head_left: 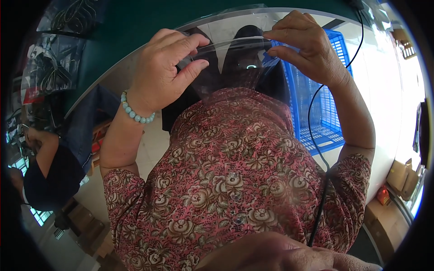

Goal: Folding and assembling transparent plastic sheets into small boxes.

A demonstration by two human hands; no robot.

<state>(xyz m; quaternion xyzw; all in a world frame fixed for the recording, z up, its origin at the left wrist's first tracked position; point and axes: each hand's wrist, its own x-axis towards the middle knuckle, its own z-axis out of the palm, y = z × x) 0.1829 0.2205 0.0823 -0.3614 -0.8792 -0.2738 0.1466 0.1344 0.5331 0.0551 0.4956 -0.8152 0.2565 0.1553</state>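
A clear plastic bag (pixel 235 61) is stretched between my two hands at the table's near edge, with light glinting along its upper rim. My left hand (pixel 172 63), with a pale green bead bracelet (pixel 135 115) on its wrist, grips the bag's left side. The thumb and index fingertips show a gap, and the other fingers are partly hidden. My right hand (pixel 303 45) has the bag's right side at its fingertips, thumb below and index finger above. A small blue print shows on the film near the right thumb. I cannot make out anything inside the bag.
A green-topped table (pixel 131 27) curves across the top. Bagged coiled black cables (pixel 56 67) lie at its left. A blue plastic crate (pixel 323 108) stands below my right forearm. A black cord (pixel 312 113) hangs past that arm. Another person (pixel 54 171) sits left; cardboard boxes (pixel 389 221) stand right.
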